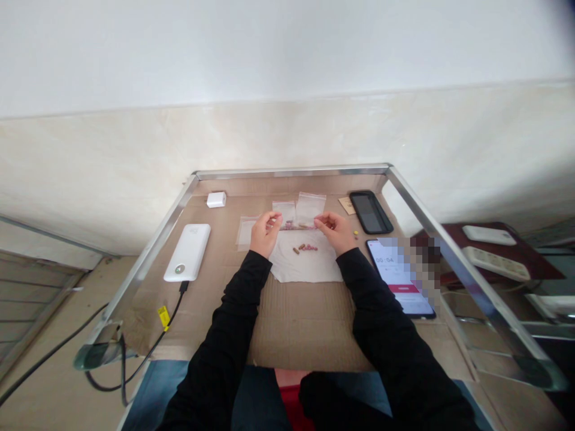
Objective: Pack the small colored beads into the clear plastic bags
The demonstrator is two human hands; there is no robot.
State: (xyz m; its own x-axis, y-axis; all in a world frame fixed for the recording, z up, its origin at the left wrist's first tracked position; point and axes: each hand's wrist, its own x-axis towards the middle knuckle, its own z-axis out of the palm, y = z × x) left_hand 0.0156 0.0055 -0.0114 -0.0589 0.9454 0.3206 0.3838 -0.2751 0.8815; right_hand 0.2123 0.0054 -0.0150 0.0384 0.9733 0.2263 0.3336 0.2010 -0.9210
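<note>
My left hand (pixel 266 233) is at the left end of a white paper or cloth sheet (pixel 305 269), its thumb and fingers curled together in a pinch. My right hand (pixel 336 232) mirrors it at the right end, thumb against the fingertips. What either pinch holds is too small to make out. Between the hands, on the sheet, lies a small group of brown capsules (pixel 296 251) and reddish-pink pills (pixel 311 248). Just beyond my fingers are two clear zip bags, a left bag (pixel 283 208) and a right bag (pixel 311 205), with small pills near their lower ends. Another clear bag (pixel 245 232) lies left of my left hand.
A white power bank (pixel 188 251) with a black cable (pixel 177 308) and a white charger (pixel 216 200) are on the left. On the right are a black phone-like device (pixel 371 212), yellow pills (pixel 356 233) and a lit phone (pixel 399 287). A metal frame (pixel 291 173) edges the cardboard-covered table.
</note>
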